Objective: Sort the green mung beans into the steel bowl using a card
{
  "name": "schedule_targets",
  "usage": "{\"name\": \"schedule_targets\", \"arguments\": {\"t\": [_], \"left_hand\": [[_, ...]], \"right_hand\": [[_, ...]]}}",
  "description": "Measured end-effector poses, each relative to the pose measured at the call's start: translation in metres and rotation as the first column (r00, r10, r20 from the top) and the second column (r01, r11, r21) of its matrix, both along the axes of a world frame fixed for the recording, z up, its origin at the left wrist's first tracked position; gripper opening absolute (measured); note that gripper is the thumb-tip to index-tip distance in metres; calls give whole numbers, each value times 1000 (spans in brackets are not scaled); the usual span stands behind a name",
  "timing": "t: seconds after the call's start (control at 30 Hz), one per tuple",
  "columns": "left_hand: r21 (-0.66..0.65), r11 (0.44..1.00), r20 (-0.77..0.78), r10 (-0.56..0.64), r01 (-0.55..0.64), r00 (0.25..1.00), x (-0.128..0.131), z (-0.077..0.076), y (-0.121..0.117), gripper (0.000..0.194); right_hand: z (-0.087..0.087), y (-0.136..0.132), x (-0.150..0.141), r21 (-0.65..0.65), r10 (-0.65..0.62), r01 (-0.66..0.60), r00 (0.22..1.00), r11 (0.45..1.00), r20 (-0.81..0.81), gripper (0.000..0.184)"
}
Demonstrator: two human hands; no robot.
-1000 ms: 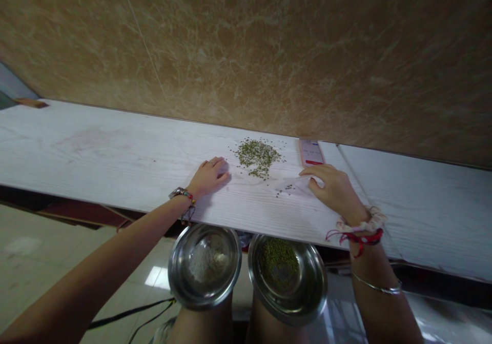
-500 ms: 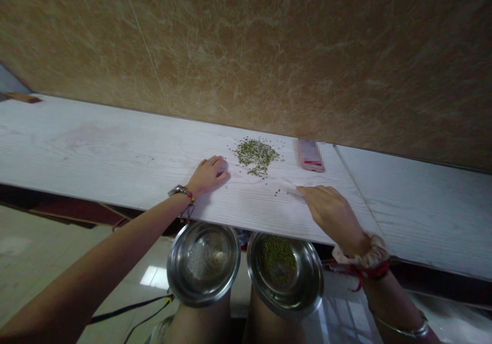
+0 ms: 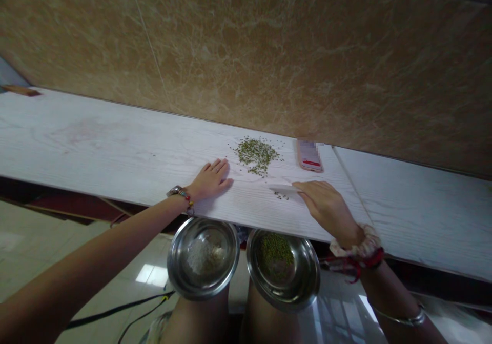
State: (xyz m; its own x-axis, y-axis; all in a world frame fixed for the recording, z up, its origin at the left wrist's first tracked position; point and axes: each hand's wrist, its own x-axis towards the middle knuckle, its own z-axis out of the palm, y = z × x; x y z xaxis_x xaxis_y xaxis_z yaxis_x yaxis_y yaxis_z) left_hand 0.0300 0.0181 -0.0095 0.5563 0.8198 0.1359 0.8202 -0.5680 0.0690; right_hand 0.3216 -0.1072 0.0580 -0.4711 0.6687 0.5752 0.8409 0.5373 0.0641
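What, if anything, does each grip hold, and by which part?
The right grip holds a thin whitish piece by its right end. The left grip holds nothing; it rests on the white counter.

A counter (image 3: 115, 162) runs from left to right, with a wall (image 3: 230, 52) rising behind its far edge. A block (image 3: 22, 90) lies at the far left corner. Right of the middle, a scattered pile of beans (image 3: 255, 154) lies toward the far edge, with a phone (image 3: 309, 157) to its right, against that edge. The left hand (image 3: 210, 180) rests left of the pile and slightly nearer; the right hand (image 3: 326, 203) is before the phone, its thin sheet (image 3: 283, 188) pointing left, a few loose beans (image 3: 282, 196) just before it. Below the near edge, two bowls sit side by side above the person's thighs (image 3: 200, 318): the left bowl (image 3: 179, 277) and the right bowl (image 3: 304, 277), with beans inside.
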Motion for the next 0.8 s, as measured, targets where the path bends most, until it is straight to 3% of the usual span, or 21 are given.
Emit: {"name": "schedule_targets", "arguments": {"t": [0.2, 0.37, 0.43, 0.63, 0.8], "left_hand": [[-34, 998, 15, -56, 57, 998, -6, -1, -6, 55], [-37, 999, 24, -24, 25, 999, -4, 2, -8, 55], [-36, 999, 39, -18, 19, 999, -3, 3, -10, 53], [-1, 1000, 91, -10, 10, 996, -3, 3, -15, 42], [5, 1000, 89, -1, 1, 996, -2, 5, -16, 43]], "right_hand": [[1, -1, 7, -120, 108, -115, 992, 986, -58, 27], [13, -10, 12, -81, 165, -169, 985, 982, -52, 25], [14, -12, 16, -53, 130, -132, 991, 990, -40, 25], [1, -15, 27, 15, -150, 150, 988, 989, 27, 28], [-2, -23, 11, 12, -94, 93, 993, 996, 68, 27]]}}
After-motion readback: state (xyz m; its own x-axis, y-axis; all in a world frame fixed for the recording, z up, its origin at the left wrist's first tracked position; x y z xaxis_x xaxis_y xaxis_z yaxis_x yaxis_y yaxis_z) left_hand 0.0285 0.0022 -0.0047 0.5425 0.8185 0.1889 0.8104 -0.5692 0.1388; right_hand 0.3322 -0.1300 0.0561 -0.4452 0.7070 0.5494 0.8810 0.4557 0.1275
